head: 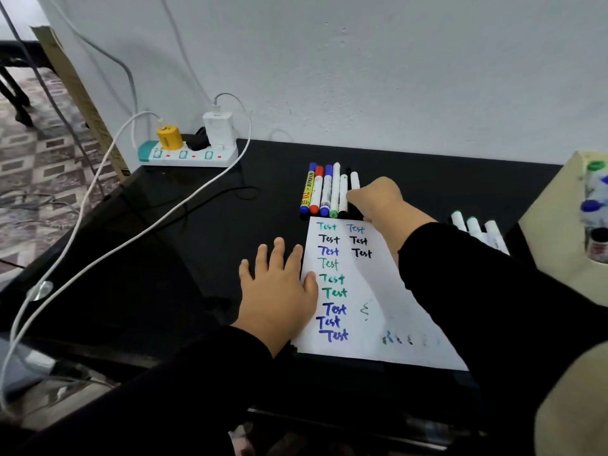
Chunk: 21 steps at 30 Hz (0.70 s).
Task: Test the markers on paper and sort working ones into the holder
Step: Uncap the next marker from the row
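A white paper [362, 291] covered with "Test" words in green, black and blue lies on the black table [197, 258]. My left hand [279, 291] rests flat on its left edge, fingers spread. Above the paper lies a row of several markers [324, 190]. My right hand [378, 200] reaches to the row's right end, its fingers curled around a white marker with a black cap [354, 181]. A beige holder [559, 232] with several markers in it stands at the right edge. Three more white markers [473, 230] lie beside it.
A white power strip [187, 154] with a yellow plug and a white charger sits at the table's back left, against the wall. White and black cables trail across the table's left half. A cardboard sheet [79, 93] leans by the wall.
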{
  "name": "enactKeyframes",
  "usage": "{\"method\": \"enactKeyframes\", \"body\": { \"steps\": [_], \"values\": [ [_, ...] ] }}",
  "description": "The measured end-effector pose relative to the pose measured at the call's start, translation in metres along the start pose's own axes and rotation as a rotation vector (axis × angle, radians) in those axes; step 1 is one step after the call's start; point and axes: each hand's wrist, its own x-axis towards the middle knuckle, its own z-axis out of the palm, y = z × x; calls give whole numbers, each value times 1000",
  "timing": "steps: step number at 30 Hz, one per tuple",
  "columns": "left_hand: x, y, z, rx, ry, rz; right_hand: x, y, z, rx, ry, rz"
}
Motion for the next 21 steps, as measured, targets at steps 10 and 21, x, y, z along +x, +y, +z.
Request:
{"method": "enactKeyframes", "body": {
  "steps": [10,21],
  "values": [
    [-4,0,-2,-57,5,4,-53,24,-44,485,-9,88],
    [-29,1,-27,-485,166,203,-117,52,-68,446,-162,11]
  ]
}}
